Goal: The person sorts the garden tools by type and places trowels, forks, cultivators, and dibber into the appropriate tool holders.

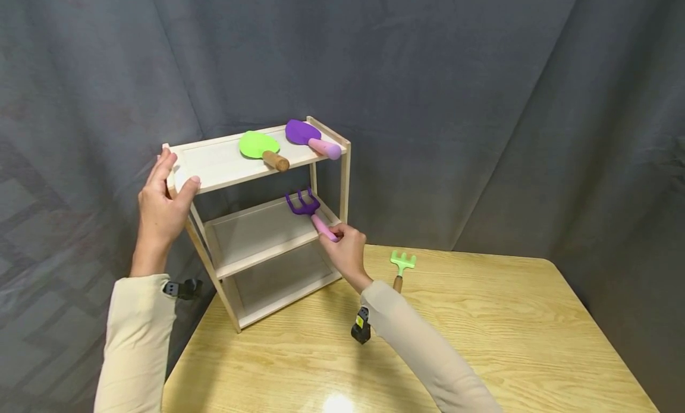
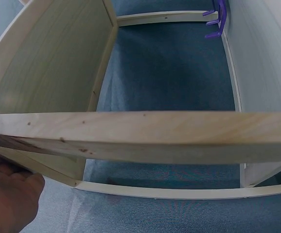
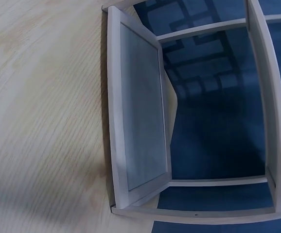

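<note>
My left hand [image 1: 163,208] holds the top left corner of a three-tier wooden shelf rack [image 1: 209,163], thumb on the front edge. In the left wrist view its curled fingers lie against the wood at lower left. My right hand [image 1: 346,252] pinches the pink handle of a purple hand fork [image 1: 304,207] at the right end of the middle tier. The tines point back over that tier, and the handle sticks out past its front edge. Only a sliver of that hand shows in the right wrist view.
On the top tier lie a green trowel [image 1: 258,144] with a wooden handle and a purple trowel [image 1: 302,132] with a pink handle. A green hand fork [image 1: 402,262] lies on the wooden table [image 1: 508,318], right of the rack. Grey curtain [image 1: 428,104] hangs close behind.
</note>
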Demonstrator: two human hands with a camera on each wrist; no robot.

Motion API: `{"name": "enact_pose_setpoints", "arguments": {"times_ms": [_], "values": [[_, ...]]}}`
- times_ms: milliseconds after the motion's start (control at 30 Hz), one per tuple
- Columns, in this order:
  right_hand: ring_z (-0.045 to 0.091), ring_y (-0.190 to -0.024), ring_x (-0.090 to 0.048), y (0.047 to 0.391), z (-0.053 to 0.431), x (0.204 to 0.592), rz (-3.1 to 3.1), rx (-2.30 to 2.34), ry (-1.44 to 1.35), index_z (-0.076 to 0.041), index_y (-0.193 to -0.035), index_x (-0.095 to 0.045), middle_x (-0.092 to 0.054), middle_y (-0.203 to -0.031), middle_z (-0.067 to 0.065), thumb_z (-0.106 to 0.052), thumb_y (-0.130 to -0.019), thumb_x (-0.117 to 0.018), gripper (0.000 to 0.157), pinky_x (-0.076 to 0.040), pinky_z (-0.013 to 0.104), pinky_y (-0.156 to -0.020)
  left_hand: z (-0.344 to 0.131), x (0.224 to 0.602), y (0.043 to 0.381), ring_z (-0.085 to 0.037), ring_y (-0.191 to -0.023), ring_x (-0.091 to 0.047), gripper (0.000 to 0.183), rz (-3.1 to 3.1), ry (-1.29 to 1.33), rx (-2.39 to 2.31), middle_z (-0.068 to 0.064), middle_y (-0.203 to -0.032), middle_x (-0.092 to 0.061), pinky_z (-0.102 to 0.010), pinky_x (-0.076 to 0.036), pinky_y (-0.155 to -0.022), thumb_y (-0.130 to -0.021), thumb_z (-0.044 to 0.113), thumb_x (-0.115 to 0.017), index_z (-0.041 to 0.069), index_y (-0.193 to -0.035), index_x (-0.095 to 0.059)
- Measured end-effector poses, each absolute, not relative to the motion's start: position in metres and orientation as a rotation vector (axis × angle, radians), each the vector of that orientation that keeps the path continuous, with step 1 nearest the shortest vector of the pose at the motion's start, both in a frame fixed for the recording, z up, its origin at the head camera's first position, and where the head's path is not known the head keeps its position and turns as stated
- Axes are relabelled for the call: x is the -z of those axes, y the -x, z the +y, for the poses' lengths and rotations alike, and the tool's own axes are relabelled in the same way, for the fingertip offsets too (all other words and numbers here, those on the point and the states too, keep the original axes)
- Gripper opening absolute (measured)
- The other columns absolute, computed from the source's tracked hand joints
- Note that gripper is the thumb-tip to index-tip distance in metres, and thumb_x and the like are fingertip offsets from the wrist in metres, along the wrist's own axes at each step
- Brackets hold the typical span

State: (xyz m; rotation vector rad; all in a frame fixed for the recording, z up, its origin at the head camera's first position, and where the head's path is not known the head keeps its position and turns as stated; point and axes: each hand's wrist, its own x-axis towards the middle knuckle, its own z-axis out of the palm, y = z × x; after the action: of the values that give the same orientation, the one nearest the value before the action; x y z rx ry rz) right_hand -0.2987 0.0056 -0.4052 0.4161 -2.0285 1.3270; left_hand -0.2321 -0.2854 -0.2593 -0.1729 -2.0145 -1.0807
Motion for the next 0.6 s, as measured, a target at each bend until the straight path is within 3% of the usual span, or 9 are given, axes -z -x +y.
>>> {"name": "enact_pose_setpoints", "arguments": {"times_ms": [600], "values": [[0.014,-0.056,-0.059,0.3014,0.0061,0.4055,-2.112,-1.351,-0.381,0.001,-0.080,-0.072,-0.067,-0.068,0.007,-0.008,-0.073,-0.076,0.012,-0.050,0.024,-0.049,-0.2820,0.2594,0.2330,-0.012,-0.140,-0.028,0.062,-2.002,0.188,1.082,-0.015,-0.150,-0.038,-0.023,-0.019,-0.112,-0.086,0.021,-0.064,-0.008,-0.138,-0.047]]}}
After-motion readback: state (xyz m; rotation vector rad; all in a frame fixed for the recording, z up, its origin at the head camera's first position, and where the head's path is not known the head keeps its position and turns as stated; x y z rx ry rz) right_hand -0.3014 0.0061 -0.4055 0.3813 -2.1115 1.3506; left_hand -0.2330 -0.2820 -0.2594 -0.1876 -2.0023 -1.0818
